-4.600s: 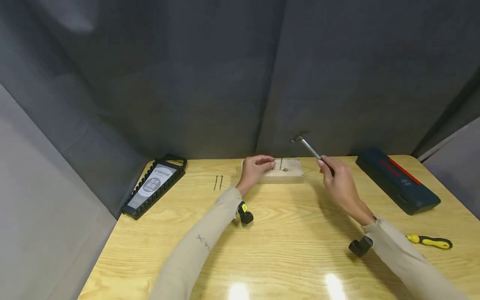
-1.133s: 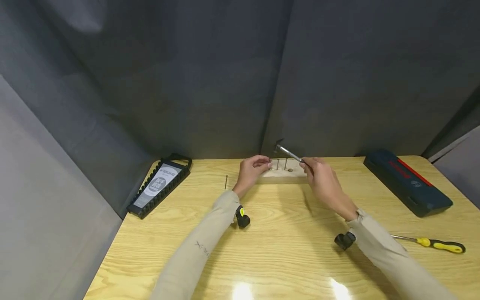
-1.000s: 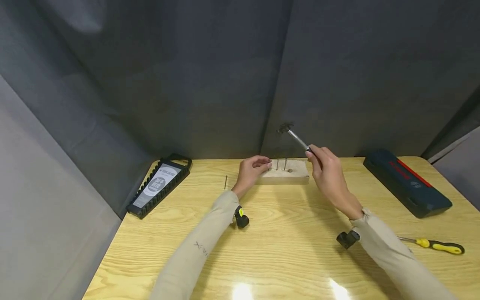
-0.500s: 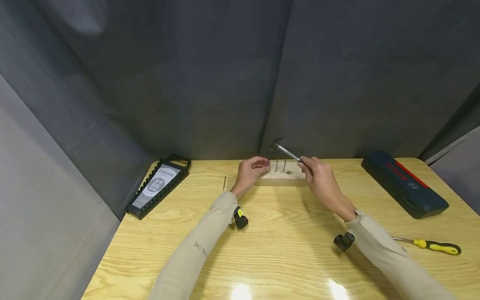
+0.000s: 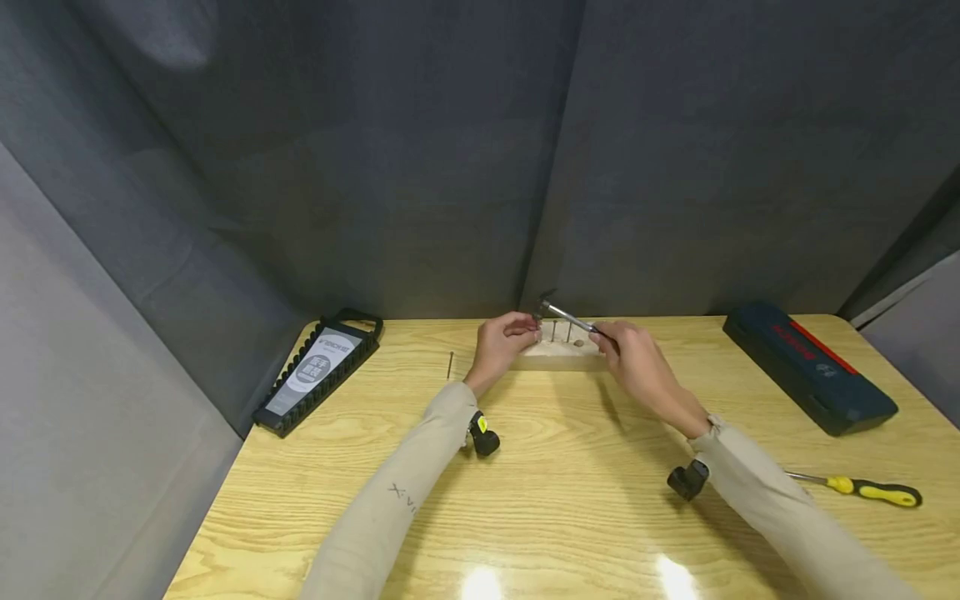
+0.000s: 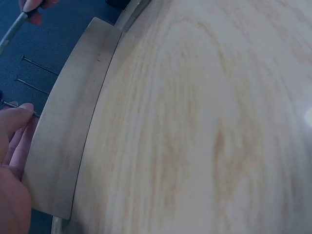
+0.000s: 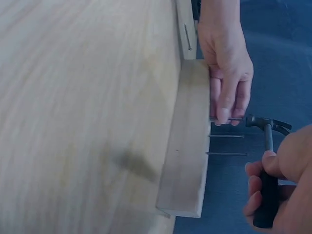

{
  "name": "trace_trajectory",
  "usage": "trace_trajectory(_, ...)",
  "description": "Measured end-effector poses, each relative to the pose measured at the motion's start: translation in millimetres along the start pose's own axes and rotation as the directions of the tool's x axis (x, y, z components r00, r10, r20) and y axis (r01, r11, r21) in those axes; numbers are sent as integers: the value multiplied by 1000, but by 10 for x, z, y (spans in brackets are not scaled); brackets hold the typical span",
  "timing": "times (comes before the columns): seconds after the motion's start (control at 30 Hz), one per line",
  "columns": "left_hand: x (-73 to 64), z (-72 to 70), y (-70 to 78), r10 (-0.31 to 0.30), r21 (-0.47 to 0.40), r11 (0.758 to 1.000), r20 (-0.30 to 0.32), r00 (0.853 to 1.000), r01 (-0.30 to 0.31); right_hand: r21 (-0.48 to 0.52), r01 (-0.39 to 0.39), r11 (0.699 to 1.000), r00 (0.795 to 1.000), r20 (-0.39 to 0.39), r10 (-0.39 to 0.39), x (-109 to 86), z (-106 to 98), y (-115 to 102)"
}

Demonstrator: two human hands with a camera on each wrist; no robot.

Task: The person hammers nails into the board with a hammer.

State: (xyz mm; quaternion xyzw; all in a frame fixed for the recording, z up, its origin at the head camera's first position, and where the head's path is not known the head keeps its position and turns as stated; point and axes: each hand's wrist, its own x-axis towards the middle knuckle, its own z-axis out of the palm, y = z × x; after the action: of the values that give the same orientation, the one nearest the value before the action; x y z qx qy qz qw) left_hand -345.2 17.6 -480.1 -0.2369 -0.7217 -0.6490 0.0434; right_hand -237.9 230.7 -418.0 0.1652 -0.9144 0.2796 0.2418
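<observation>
A pale wooden block (image 5: 564,363) lies at the back of the table. My left hand (image 5: 501,348) pinches a nail (image 7: 236,119) between thumb and fingers, its point against the top of the block. Beside it, two more nails (image 7: 228,136) stand upright in the block without support. My right hand (image 5: 641,367) grips a small claw hammer (image 7: 269,139) by its black handle. The hammer's striking face is right at the head of the pinched nail. In the left wrist view, fingertips (image 6: 22,113) surround the nail's shaft, hiding part of it.
One loose nail (image 5: 450,365) lies on the table left of the block. A black wrench rack (image 5: 315,371) stands at the left, a dark case with a red stripe (image 5: 810,367) at the right. A yellow-and-black screwdriver (image 5: 873,489) lies near the right forearm.
Over the last second the hammer has risen and come down repeatedly, now down on the nail. Since the oldest frame, one nail has left the table, and two nails now stand free in the block.
</observation>
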Motion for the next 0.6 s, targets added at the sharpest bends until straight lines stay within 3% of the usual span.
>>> trace_trajectory(0.27, -7, 5, 20, -15, -17, 1000, -15, 1000, 15, -26, -16, 1000, 999, 50, 17, 73, -78, -46)
trace_trajectory(0.37, -15, 4, 30, -23, -16, 1000, -15, 1000, 23, -2, 22, 1000, 999, -35, -22, 101, -110, -77)
trace_trajectory(0.5, -20, 5, 41, -27, -38, 999, -22, 999, 26, 50, 53, 997, 981, -190, -43, 130, -121, -107)
trace_trajectory(0.6, -9, 12, 47, -35, -50, 998, -36, 999, 33, 35, 20, 999, 991, -130, -16, 108, -95, -116)
